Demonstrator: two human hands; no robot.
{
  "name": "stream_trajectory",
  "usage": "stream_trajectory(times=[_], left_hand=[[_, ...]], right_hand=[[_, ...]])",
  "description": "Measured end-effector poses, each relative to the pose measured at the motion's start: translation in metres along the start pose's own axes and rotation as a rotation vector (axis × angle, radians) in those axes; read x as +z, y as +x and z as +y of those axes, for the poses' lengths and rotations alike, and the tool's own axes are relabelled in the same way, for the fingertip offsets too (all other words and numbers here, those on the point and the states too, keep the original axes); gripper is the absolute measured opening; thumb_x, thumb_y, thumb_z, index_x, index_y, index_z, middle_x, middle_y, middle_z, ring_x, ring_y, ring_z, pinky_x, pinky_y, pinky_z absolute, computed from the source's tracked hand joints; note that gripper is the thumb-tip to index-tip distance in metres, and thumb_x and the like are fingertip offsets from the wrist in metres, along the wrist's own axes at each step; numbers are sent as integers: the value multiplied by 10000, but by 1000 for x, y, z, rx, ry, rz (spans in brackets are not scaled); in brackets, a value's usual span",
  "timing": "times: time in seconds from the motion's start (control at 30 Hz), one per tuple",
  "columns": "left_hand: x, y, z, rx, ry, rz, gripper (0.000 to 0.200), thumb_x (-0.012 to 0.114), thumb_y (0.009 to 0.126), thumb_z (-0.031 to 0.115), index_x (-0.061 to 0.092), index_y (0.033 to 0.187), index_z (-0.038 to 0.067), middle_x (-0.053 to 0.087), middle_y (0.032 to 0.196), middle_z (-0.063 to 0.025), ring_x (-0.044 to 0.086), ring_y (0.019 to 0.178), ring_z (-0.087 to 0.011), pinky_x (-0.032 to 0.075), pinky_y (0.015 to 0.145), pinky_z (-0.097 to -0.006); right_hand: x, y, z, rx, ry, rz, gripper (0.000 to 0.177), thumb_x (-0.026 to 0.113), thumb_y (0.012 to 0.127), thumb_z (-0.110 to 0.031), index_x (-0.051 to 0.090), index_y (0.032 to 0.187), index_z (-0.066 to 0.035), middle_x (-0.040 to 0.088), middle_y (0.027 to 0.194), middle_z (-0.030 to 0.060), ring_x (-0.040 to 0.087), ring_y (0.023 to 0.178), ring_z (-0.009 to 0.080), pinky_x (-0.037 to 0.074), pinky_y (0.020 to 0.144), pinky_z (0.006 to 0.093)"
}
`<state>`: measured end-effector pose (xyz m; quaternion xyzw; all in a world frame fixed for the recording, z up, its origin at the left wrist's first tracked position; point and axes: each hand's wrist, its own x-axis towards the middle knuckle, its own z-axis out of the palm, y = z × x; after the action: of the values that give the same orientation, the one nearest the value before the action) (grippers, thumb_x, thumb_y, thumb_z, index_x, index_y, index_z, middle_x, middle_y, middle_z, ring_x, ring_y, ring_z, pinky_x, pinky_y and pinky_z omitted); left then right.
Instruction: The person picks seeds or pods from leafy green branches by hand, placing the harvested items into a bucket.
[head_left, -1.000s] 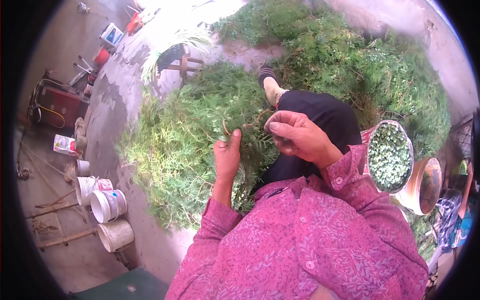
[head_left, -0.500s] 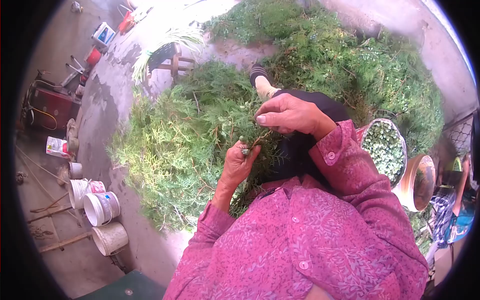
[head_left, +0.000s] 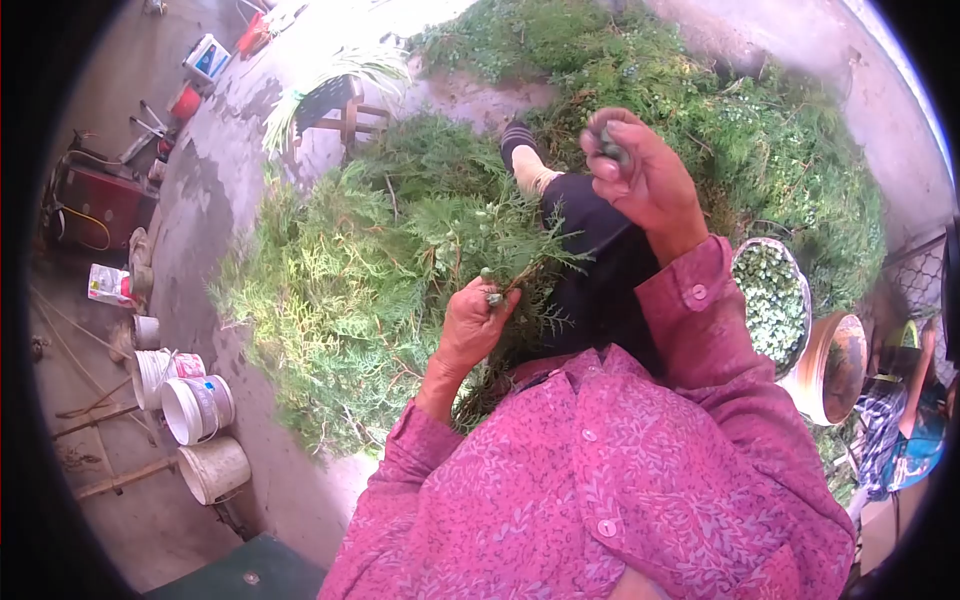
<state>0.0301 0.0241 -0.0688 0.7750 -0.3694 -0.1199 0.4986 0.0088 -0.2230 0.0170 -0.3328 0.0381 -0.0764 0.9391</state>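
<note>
My left hand (head_left: 474, 325) is closed round the stem of a leafy evergreen branch (head_left: 532, 268), low over the pile in front of my lap. Small pale-green cones (head_left: 490, 285) show at its thumb and fingertips. Raised above my knee, my right hand (head_left: 645, 180) curls its fingers round a few grey-green cones (head_left: 612, 150), apart from the branch. To the right of that arm stands a bucket with a pale rim (head_left: 806, 300), filled with similar green cones (head_left: 770, 295).
Cut evergreen branches (head_left: 320, 290) lie heaped before me, with another heap (head_left: 800, 180) behind and right. A brown-and-white bucket (head_left: 820, 385) stands beside the cone bucket. White buckets (head_left: 185, 412) line the left side. A small stool (head_left: 350, 122) carries long pale-green strands.
My right hand has moved up and right, away from the branch, with cones now visible in its fingers. My left hand stays nearly in place, holding the branch.
</note>
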Motion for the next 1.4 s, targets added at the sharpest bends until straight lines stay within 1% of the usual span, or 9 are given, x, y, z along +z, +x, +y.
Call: stream_trajectory(times=[0.23, 0.33, 0.43, 0.97, 1.07, 1.13, 1.17, 1.27, 1.4], left_hand=[[15, 13, -5, 68, 287, -89, 65, 588, 779, 53, 573, 728, 16, 544, 684, -120, 521, 634, -260, 404, 547, -335], [19, 12, -10, 130, 221, -7, 102, 610, 708, 60, 529, 660, 19, 520, 641, -134, 505, 636, -310, 412, 556, -400], [20, 13, -4, 137, 110, 55, 51, 601, 706, 63, 562, 691, 34, 541, 648, -121, 511, 639, -309, 424, 562, -393], [17, 10, -15, 90, 352, -98, 96, 593, 740, 81, 603, 831, 53, 539, 654, -137, 520, 649, -309, 426, 582, -381], [18, 9, -13, 63, 266, -28, 89, 591, 732, 79, 591, 813, 42, 518, 641, -141, 514, 633, -308, 416, 573, -390], [16, 9, -12, 21, 197, 1, 88, 591, 711, 68, 580, 793, 38, 508, 638, -140, 509, 625, -312, 409, 572, -406], [14, 10, -11, -2, 201, -8, 89, 593, 729, 87, 585, 803, 39, 504, 632, -141, 510, 624, -307, 408, 569, -400], [13, 10, -12, -34, 205, -30, 91, 589, 765, 117, 590, 809, 38, 500, 628, -145, 513, 618, -300, 403, 560, -388], [13, 9, -21, -94, 154, -22, 98, 577, 791, 131, 587, 790, 34, 505, 634, -148, 517, 603, -300, 401, 546, -379]], right_hand=[[32, -1, 37, 219, -767, -241, 164, 487, 843, -134, 601, 827, -18, 591, 698, 83, 573, 610, 137, 407, 463, 239], [25, 4, 63, -227, -1476, -568, 173, 532, 793, -154, 612, 790, -1, 608, 672, 136, 616, 663, 234, 458, 545, 337], [33, -1, 64, 173, -1831, -659, 195, 574, 711, -193, 618, 763, -10, 608, 729, 173, 589, 710, 340, 463, 641, 408], [6, -1, 66, 122, -1721, -597, 218, 586, 719, -175, 551, 838, 5, 584, 704, 184, 577, 739, 359, 449, 677, 410], [0, -2, 69, -182, -1558, -463, 210, 560, 762, -165, 528, 887, 1, 566, 636, 144, 561, 557, 291, 449, 543, 367], [18, -7, 49, 336, -785, -223, 200, 519, 811, -160, 506, 935, -3, 523, 592, 71, 447, 395, 155, 379, 398, 265], [21, -9, 44, 306, -540, -204, 180, 475, 845, -149, 500, 958, -11, 485, 587, 16, 344, 367, 44, 292, 342, 184], [18, -7, 31, 235, -92, -276, 163, 460, 851, -136, 510, 943, -10, 467, 584, 7, 348, 376, 47, 305, 350, 182], [17, -15, 38, 291, -457, -275, 114, 508, 850, -135, 568, 870, -41, 538, 647, -2, 461, 484, 37, 342, 409, 159]])
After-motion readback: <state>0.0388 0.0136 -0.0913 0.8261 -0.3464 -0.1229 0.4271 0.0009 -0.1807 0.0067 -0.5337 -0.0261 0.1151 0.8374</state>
